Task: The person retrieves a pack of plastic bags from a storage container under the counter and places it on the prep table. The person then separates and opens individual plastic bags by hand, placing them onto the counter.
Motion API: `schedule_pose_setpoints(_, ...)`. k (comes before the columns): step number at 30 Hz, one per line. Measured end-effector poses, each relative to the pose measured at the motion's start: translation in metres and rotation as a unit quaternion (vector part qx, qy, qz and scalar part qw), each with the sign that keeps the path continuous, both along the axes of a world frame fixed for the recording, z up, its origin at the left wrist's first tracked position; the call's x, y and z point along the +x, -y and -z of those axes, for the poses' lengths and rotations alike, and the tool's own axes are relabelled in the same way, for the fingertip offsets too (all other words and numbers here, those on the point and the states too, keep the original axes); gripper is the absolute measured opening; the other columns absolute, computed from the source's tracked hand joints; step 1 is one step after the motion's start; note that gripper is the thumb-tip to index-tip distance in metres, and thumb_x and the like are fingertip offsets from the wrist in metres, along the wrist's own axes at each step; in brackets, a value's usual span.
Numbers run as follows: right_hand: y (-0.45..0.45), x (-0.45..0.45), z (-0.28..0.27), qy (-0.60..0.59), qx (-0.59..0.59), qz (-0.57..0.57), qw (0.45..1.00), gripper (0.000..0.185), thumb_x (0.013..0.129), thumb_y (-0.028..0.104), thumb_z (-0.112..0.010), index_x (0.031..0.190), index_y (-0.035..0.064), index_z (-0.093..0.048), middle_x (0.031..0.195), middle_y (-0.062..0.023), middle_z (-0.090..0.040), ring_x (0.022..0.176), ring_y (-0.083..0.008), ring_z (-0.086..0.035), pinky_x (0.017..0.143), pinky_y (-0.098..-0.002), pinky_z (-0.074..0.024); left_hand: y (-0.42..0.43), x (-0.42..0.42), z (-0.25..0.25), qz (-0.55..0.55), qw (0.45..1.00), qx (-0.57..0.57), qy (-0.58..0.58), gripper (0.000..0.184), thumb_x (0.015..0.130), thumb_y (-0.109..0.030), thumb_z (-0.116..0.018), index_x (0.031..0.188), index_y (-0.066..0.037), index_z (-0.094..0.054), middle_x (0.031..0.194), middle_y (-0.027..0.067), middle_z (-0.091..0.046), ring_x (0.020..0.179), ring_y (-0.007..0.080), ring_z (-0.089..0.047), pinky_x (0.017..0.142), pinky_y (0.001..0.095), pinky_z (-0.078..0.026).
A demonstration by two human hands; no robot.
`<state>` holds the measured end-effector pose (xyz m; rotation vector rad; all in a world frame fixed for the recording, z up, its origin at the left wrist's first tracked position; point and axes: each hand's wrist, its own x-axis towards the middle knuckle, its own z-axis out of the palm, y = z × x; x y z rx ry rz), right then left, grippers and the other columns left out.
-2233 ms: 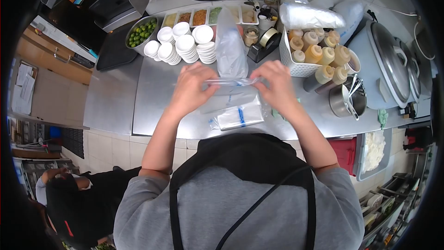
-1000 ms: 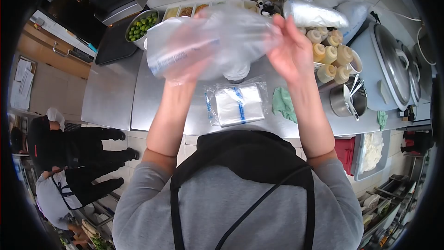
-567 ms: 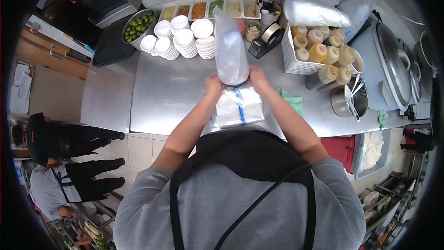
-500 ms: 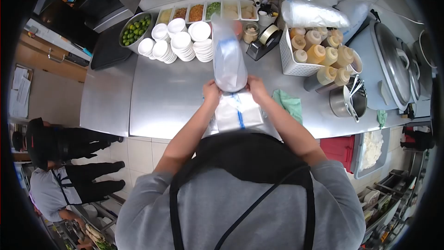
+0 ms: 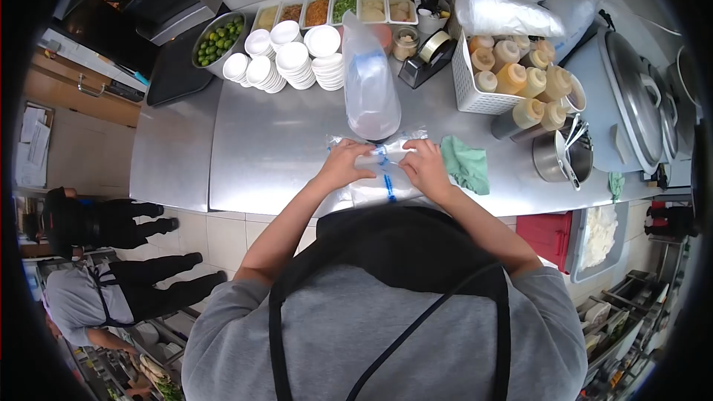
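Observation:
A flat stack of clear plastic bags (image 5: 369, 191) with a blue printed strip lies on the steel counter close to my body. On its left half rests my left hand (image 5: 344, 164), with thumb and fingers apart. My right hand (image 5: 426, 169) touches the right half, its fingers bent and the thumb apart from them. Just beyond both hands a filled, translucent plastic bag (image 5: 371, 96) with something blue inside stretches toward the back. Right of my right hand is a crumpled green cloth (image 5: 466, 165).
White bowls (image 5: 293, 59) are stacked at the back left, near a bowl of limes (image 5: 217, 48). Food trays (image 5: 316, 12) line the wall. A tape dispenser (image 5: 427, 59), a basket of squeeze bottles (image 5: 466, 93) and a pot (image 5: 551, 160) stand rightward. Two people (image 5: 89, 293) are at left.
Both hands have let go of the filled bag's near end and come down onto the flat bags, closer together. The filled bag now lies on the counter by itself.

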<state>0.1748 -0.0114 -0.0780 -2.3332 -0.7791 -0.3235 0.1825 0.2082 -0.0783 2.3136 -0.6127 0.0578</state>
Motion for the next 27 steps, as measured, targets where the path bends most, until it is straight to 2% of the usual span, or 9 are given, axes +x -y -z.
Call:
schedule_pose_setpoints(1, 0.0, -0.001, -0.007, 0.0, 0.0, 0.0, 1.0, 0.009, 0.063, 0.008, -0.06, 0.07, 0.012, -0.059, 0.094, -0.0028, -0.051, 0.09, -0.0215, -0.046, 0.074, -0.0346, -0.0335, 0.0, -0.001, -0.004, 0.001, 0.997, 0.016, -0.079, 0.02, 0.062, -0.016, -0.067, 0.08, -0.008, -0.064, 0.076, 0.0053, -0.06, 0.077, 0.0226, -0.052, 0.073, 0.0338, -0.04)
schedule_pose_setpoints(6, -0.009, -0.006, -0.045, -0.127, 0.042, -0.05, 0.99, 0.01, 0.061, 0.013, -0.064, 0.068, 0.0115, -0.057, 0.081, -0.0015, -0.053, 0.08, -0.0198, -0.05, 0.075, -0.0355, -0.0317, 0.01, -0.004, -0.029, 0.048, 0.991, 0.023, -0.125, 0.014, 0.063, -0.014, -0.067, 0.074, -0.007, -0.062, 0.071, 0.0054, -0.058, 0.077, 0.0229, -0.052, 0.074, 0.0328, -0.04)
schedule_pose_setpoints(9, -0.015, -0.003, -0.048, -0.08, -0.057, -0.05, 0.994, 0.009, 0.063, 0.013, -0.063, 0.071, 0.0118, -0.059, 0.073, -0.0007, -0.054, 0.077, -0.0186, -0.05, 0.075, -0.036, -0.0313, 0.013, -0.005, -0.046, 0.057, 0.992, 0.021, -0.109, 0.013, 0.064, -0.012, -0.066, 0.075, -0.007, -0.062, 0.071, 0.0051, -0.059, 0.078, 0.0222, -0.052, 0.074, 0.0319, -0.041)
schedule_pose_setpoints(14, -0.017, 0.002, -0.04, 0.006, -0.037, -0.06, 0.997, 0.01, 0.065, 0.009, -0.057, 0.074, 0.0117, -0.061, 0.07, -0.0022, -0.054, 0.076, -0.0186, -0.05, 0.072, -0.0342, -0.0346, 0.01, -0.007, -0.047, 0.037, 0.989, -0.039, -0.139, 0.015, 0.07, -0.012, -0.064, 0.083, -0.006, -0.062, 0.081, 0.0058, -0.062, 0.079, 0.0182, -0.056, 0.073, 0.0298, -0.043)
schedule_pose_setpoints(16, -0.018, 0.001, -0.041, 0.019, -0.013, -0.059, 0.998, 0.012, 0.065, 0.007, -0.055, 0.075, 0.0115, -0.061, 0.07, -0.0027, -0.055, 0.076, -0.0189, -0.051, 0.071, -0.0332, -0.0367, 0.009, -0.004, -0.03, 0.032, 0.969, -0.151, -0.191, 0.02, 0.07, -0.014, -0.064, 0.087, -0.005, -0.063, 0.083, 0.0091, -0.062, 0.077, 0.0168, -0.058, 0.073, 0.0266, -0.044)
schedule_pose_setpoints(17, -0.019, 0.0, -0.04, 0.013, -0.01, -0.059, 0.998, 0.014, 0.065, 0.006, -0.053, 0.076, 0.0108, -0.061, 0.072, -0.0029, -0.056, 0.076, -0.0192, -0.052, 0.07, -0.0321, -0.0387, 0.006, -0.002, -0.023, 0.033, 0.97, -0.151, -0.19, 0.02, 0.07, -0.014, -0.064, 0.087, -0.005, -0.063, 0.083, 0.0091, -0.062, 0.077, 0.0168, -0.058, 0.073, 0.0266, -0.044)
schedule_pose_setpoints(19, -0.017, -0.002, -0.037, 0.006, -0.007, -0.057, 0.998, 0.015, 0.065, 0.006, -0.052, 0.077, 0.0101, -0.061, 0.074, -0.0031, -0.057, 0.075, -0.0195, -0.053, 0.069, -0.031, -0.0407, -0.002, 0.004, -0.013, 0.009, 0.898, -0.229, -0.376, 0.02, 0.071, -0.013, -0.064, 0.087, -0.001, -0.061, 0.08, 0.0063, -0.062, 0.074, 0.0122, -0.056, 0.069, 0.0231, -0.043)
schedule_pose_setpoints(22, -0.015, -0.008, -0.034, 0.029, -0.056, -0.04, 0.997, 0.019, 0.066, 0.006, -0.051, 0.081, 0.01, -0.061, 0.078, -0.0032, -0.058, 0.075, -0.0197, -0.055, 0.07, -0.0304, -0.0424, -0.014, 0.006, 0.0, -0.091, 0.853, -0.234, -0.457, 0.015, 0.074, -0.013, -0.062, 0.084, -0.001, -0.061, 0.08, 0.0033, -0.061, 0.073, 0.0098, -0.055, 0.067, 0.0226, -0.042)
schedule_pose_setpoints(27, -0.013, -0.021, -0.051, 0.031, -0.077, -0.078, 0.993, 0.011, 0.065, 0.008, -0.053, 0.075, 0.0099, -0.056, 0.068, -0.002, -0.052, 0.072, -0.019, -0.052, 0.067, -0.032, -0.0412, 0.0, 0.01, 0.015, -0.115, 0.897, -0.223, -0.365, 0.019, 0.075, -0.013, -0.061, 0.089, -0.001, -0.062, 0.08, 0.0025, -0.061, 0.071, 0.0075, -0.053, 0.066, 0.0219, -0.042)
